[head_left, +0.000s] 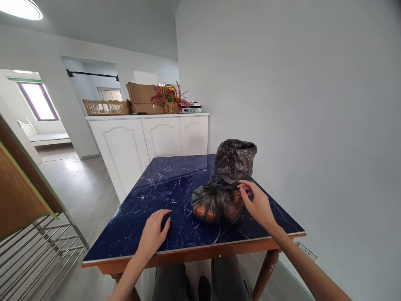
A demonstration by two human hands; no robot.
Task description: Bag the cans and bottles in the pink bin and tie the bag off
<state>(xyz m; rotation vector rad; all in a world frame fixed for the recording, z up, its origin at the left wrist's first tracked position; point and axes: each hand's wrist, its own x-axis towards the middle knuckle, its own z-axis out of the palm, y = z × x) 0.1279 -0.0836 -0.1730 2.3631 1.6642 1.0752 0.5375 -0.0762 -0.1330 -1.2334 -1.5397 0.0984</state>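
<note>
A knotted black plastic bag (216, 205) lies on the blue marble-patterned table (138, 217). Reddish-orange shapes show through its thin film, but I cannot make out what they are. My right hand (257, 205) is at the bag's upper right, thumb and forefinger pinched on a loose end of the plastic. My left hand (154, 232) rests on the tabletop left of the bag, fingers stretched out and holding nothing. Just behind the knotted bag stands a second black bag (235, 161), its rim folded open around something round; its inside is hidden.
A white wall (300, 125) runs along the table's right side. Beyond the far edge is a white cabinet (164, 140), topped by cardboard boxes (108, 108) and a flower basket (171, 108). A metal rack (53, 242) stands at the left. A power socket (307, 251) is low at right.
</note>
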